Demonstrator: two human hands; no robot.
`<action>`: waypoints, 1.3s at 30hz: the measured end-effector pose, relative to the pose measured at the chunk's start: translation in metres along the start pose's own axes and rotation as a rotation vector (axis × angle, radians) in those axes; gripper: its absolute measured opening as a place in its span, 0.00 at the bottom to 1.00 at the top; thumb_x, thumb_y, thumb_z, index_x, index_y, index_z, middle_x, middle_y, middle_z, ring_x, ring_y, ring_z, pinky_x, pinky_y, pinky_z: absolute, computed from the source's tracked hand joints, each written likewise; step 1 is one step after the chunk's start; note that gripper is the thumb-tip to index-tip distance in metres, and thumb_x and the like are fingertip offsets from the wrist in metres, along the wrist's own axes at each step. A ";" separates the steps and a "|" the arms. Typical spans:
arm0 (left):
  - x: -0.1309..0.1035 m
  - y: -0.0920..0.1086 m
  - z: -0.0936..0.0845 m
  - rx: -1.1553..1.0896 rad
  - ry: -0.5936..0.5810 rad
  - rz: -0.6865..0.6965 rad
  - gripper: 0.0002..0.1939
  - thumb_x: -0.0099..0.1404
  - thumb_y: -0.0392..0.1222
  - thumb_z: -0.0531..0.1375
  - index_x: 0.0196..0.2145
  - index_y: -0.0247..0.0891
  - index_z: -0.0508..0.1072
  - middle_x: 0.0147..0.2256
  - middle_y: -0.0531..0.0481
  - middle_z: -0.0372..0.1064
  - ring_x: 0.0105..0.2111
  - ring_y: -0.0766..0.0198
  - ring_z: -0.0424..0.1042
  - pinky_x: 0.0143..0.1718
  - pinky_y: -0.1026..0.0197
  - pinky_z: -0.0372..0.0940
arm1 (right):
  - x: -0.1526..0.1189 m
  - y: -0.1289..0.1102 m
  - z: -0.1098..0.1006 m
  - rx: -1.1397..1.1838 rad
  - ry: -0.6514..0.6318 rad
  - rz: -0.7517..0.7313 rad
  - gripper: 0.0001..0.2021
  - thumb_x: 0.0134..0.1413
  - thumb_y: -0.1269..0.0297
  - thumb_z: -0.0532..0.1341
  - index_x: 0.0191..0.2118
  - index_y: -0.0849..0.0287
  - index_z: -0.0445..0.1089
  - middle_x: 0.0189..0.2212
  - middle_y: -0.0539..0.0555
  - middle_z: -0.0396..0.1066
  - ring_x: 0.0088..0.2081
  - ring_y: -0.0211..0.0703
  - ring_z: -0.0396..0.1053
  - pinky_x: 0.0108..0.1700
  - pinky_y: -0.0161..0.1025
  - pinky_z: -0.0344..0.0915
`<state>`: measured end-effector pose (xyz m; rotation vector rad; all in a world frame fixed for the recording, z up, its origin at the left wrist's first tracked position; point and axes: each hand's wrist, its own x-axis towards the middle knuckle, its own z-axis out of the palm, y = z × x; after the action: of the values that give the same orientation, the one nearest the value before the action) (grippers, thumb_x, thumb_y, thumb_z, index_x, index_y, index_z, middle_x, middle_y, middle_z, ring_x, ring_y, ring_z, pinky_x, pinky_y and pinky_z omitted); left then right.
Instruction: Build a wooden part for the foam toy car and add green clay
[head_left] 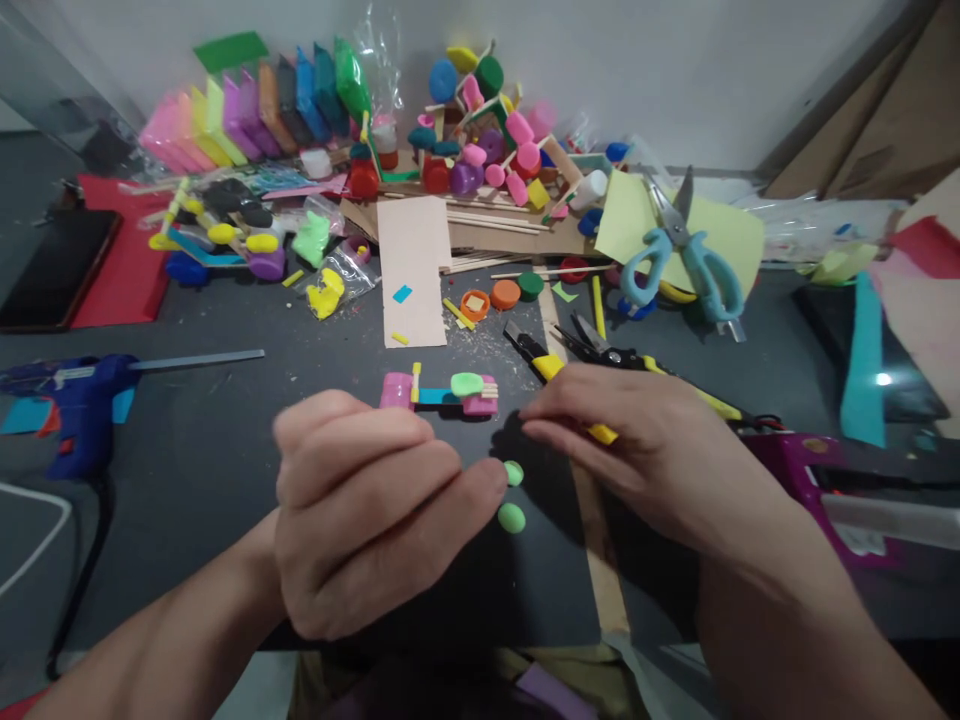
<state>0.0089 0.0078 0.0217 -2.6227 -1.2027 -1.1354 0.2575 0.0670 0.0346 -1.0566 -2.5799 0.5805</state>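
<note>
My left hand (382,520) is curled closed in front of the table, its inside turned away from view. A small light green clay piece (514,473) shows right at its fingertip; whether they touch is unclear. Just below lies a green clay ball (512,518). My right hand (630,430) is beside them, thumb and forefinger stretched leftward with a narrow gap between. Partly hidden beneath it is a yellow utility knife (551,367). Behind my left hand stands a small toy car (442,396) with pink wheels, a blue strip and a green clay top.
A blue glue gun (86,400) lies left, a phone (60,268) behind it. Light blue scissors (679,235) rest on yellow paper at the right. Pliers (615,357) lie behind my right hand. Clay packs (262,105) and several small models (487,150) line the wall.
</note>
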 end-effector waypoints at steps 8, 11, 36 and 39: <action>0.003 0.006 0.017 -0.103 -0.001 0.289 0.07 0.66 0.30 0.60 0.41 0.36 0.76 0.28 0.52 0.76 0.30 0.64 0.73 0.32 0.58 0.68 | 0.000 -0.014 0.013 -0.136 -0.454 0.028 0.06 0.64 0.69 0.60 0.33 0.58 0.70 0.30 0.52 0.71 0.33 0.44 0.69 0.32 0.38 0.55; 0.001 0.013 0.029 -0.232 -0.120 0.163 0.05 0.69 0.34 0.58 0.38 0.35 0.74 0.25 0.52 0.72 0.26 0.65 0.70 0.26 0.61 0.62 | 0.000 -0.015 0.013 -0.105 -0.440 0.025 0.07 0.63 0.71 0.60 0.31 0.58 0.68 0.30 0.52 0.71 0.33 0.44 0.69 0.33 0.38 0.55; 0.006 0.012 0.046 -1.532 -0.659 -1.173 0.21 0.59 0.57 0.67 0.33 0.34 0.72 0.22 0.52 0.72 0.22 0.69 0.71 0.22 0.69 0.67 | -0.002 -0.022 0.008 0.171 -0.124 -0.156 0.07 0.64 0.68 0.62 0.32 0.59 0.69 0.28 0.48 0.68 0.29 0.37 0.63 0.31 0.34 0.54; 0.006 0.010 0.045 -1.571 -0.658 -1.186 0.20 0.59 0.55 0.68 0.33 0.34 0.72 0.23 0.52 0.72 0.22 0.68 0.72 0.22 0.69 0.68 | -0.001 -0.022 0.009 0.159 -0.123 -0.145 0.07 0.64 0.67 0.63 0.32 0.59 0.70 0.28 0.48 0.69 0.29 0.37 0.64 0.31 0.35 0.55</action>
<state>0.0452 0.0192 -0.0049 -3.1896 -3.4400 -1.9735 0.2408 0.0496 0.0369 -0.7984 -2.6347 0.8206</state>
